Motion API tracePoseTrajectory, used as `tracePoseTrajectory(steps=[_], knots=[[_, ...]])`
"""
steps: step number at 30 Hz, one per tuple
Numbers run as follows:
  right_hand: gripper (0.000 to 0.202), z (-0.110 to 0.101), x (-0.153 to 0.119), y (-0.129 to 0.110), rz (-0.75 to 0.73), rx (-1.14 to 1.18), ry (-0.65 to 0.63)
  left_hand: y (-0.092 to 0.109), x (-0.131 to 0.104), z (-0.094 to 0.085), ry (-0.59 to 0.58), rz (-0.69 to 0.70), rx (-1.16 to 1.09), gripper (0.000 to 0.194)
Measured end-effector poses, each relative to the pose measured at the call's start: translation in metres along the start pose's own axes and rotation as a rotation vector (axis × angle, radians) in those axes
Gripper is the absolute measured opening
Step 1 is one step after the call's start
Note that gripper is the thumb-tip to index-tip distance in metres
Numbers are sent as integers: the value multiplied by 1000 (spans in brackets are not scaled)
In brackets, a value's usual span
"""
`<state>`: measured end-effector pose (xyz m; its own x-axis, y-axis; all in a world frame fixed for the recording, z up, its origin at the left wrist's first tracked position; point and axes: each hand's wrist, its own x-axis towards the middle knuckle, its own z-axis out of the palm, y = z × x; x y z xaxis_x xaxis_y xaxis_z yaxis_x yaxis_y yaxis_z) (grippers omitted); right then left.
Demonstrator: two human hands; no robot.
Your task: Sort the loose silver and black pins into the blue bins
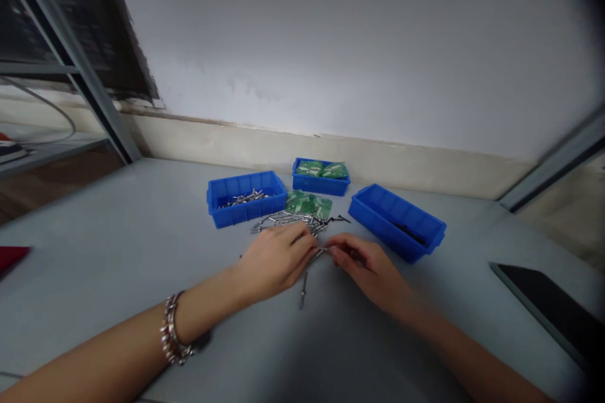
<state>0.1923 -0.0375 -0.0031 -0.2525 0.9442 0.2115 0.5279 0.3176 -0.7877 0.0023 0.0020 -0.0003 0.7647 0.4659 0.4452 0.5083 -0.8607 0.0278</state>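
My left hand is closed, its fingertips pinching a thin silver metal rod. My right hand meets it from the other side, thumb and fingers pinched at the rod's other end. Fingers cover much of the piece, so its exact kind cannot be made out. Just beyond the hands lies a pile of similar silver metal rods, with a few black screw-like pieces at its right edge. One single silver rod with a thicker lower end lies nearer to me on the grey table.
Behind the pile are green printed packets. A blue bin at left holds silver rods; another blue bin holds green packets. The right blue bin has dark pieces inside. A dark flat tablet-like object lies far right.
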Motion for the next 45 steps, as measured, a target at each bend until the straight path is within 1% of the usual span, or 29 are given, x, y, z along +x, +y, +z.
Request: tracePoseTrajectory(steps=[2,7,12,19,23,27,30,32,35,37,40,45], knots=[[15,0,-1,-1,-23,-65,6,-1,0,1,24,-16,3,31],[19,-1,-2,-1,-72,-164,19,-1,0,0,15,-22,-1,31],[20,-3,-3,-2,-70,-176,26,-1,0,1,19,-12,4,31],[19,-1,-2,-2,-105,-219,16,0,0,0,47,-48,-22,32],[20,-1,-1,-1,-139,-229,-23,0,0,-1,55,-21,-54,30],[18,-4,-2,-1,-115,-181,12,-1,0,0,18,29,-71,30],[20,-5,-2,-2,-107,-179,26,-2,-1,1,20,38,-56,32],[21,-4,-3,-2,-124,-202,-4,-2,-1,1,42,29,-54,30],[14,-2,-3,-1,-170,-226,-86,-1,-2,-1,79,31,-73,28],[12,-1,-3,-1,-194,-228,-113,0,-2,-2,95,43,-85,27],[14,-3,-3,-1,-199,-241,-86,0,-1,-3,107,48,-86,27],[19,-7,-4,-4,-202,-223,19,-2,0,0,101,53,-39,31]])
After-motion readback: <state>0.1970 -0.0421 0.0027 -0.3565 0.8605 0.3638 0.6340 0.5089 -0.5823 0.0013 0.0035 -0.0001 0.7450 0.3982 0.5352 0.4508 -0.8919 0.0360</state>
